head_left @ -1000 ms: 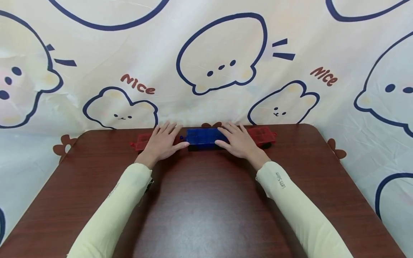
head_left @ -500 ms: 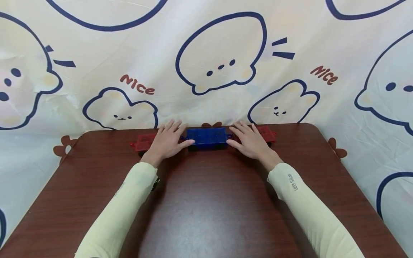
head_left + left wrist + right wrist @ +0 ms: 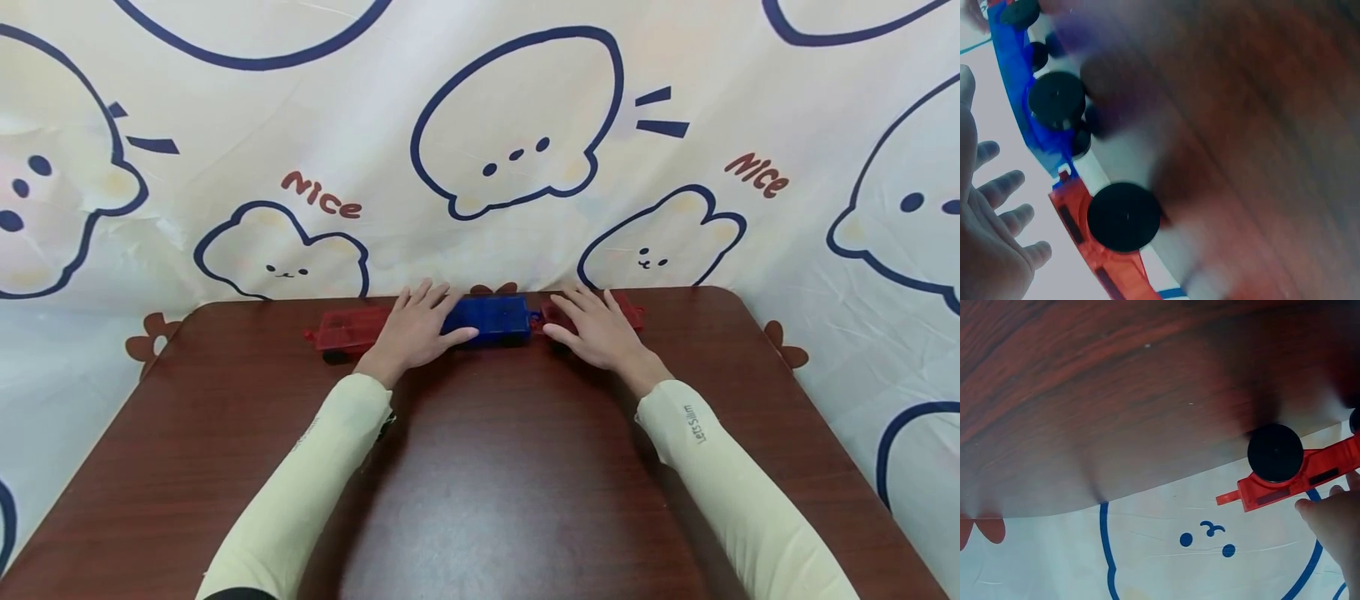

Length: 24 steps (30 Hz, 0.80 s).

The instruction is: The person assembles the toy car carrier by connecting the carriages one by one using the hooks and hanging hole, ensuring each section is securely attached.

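Observation:
Three toy train cars stand in a row along the far edge of the table: a left red car (image 3: 347, 330), a blue car (image 3: 498, 319) in the middle and a right red car (image 3: 628, 310). My left hand (image 3: 416, 327), fingers spread, overlaps the joint between the left red and blue cars. In the left wrist view a small coupling (image 3: 1065, 175) links those two, above black wheels (image 3: 1124, 217). Over the right red car my right hand (image 3: 597, 329) lies spread, covering much of it. Neither hand curls round a car.
The dark brown wooden table (image 3: 480, 467) reaches from the cars back to the wearer. Right behind its far edge hangs a pale cloth (image 3: 517, 242) printed with cartoon animals.
My left hand has shifted right, off the left red car toward the blue one. My right hand has slid right from the blue car to the right red car. The cars stay put.

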Tool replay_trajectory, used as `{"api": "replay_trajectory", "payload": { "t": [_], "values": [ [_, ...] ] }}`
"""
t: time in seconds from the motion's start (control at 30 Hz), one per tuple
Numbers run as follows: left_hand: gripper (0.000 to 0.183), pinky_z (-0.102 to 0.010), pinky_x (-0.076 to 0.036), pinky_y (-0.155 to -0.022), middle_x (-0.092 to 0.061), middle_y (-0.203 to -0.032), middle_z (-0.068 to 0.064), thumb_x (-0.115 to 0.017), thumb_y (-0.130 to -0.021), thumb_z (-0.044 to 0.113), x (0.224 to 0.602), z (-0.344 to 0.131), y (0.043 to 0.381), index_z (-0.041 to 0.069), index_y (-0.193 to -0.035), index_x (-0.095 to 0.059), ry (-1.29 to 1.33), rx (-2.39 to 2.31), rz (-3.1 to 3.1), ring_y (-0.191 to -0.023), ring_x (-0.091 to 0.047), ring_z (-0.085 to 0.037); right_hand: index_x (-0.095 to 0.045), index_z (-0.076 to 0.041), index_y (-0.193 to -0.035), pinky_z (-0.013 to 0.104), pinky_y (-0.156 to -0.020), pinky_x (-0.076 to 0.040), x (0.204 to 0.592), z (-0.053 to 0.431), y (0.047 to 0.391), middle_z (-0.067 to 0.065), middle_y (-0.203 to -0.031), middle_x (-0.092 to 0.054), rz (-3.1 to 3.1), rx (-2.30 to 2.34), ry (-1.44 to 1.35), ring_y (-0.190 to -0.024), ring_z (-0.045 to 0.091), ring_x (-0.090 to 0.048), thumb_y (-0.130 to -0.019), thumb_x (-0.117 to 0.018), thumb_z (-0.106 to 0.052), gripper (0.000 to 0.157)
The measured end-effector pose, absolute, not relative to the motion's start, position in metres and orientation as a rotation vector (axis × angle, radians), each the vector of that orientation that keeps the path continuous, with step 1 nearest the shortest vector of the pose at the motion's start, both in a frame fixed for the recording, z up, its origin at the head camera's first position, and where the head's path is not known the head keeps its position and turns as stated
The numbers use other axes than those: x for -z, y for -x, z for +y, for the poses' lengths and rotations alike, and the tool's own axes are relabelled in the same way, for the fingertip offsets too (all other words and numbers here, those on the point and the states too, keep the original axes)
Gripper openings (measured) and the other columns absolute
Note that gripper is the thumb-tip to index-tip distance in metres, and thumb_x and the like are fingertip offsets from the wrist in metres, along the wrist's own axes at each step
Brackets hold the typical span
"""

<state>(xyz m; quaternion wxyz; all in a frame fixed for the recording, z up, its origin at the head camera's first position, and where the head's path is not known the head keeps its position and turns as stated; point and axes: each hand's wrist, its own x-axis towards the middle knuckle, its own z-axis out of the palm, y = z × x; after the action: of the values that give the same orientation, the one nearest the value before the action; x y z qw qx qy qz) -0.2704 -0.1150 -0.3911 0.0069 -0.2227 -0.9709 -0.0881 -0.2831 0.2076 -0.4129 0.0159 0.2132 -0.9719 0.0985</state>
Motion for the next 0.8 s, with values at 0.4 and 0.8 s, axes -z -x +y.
{"api": "replay_trajectory", "payload": {
  "t": [0.4,0.8],
  "values": [
    [0.082,-0.058,-0.005,-0.122,-0.028,-0.165,-0.012,-0.045,-0.098,0.069,0.4,-0.094,0.272,0.018,-0.161,-0.031,0.713,0.262,-3.043,-0.154,-0.011,-0.037,-0.038,-0.014,-0.158,0.06,-0.121,-0.003,0.418,0.21,0.281,0.011,-0.165,-0.027,-3.053,-0.283,-0.604,-0.155,0.031,-0.012,-0.1,-0.039,-0.067,0.079],
    [0.088,-0.057,-0.006,-0.122,-0.023,-0.167,-0.011,-0.042,-0.095,0.075,0.408,-0.076,0.277,0.02,-0.162,-0.03,0.735,0.247,-3.068,-0.155,-0.009,-0.034,-0.037,-0.015,-0.159,0.061,-0.12,0.001,0.42,0.209,0.283,0.011,-0.166,-0.026,-3.07,-0.294,-0.611,-0.155,0.032,-0.009,-0.099,-0.033,-0.072,0.083]
  ]
}}
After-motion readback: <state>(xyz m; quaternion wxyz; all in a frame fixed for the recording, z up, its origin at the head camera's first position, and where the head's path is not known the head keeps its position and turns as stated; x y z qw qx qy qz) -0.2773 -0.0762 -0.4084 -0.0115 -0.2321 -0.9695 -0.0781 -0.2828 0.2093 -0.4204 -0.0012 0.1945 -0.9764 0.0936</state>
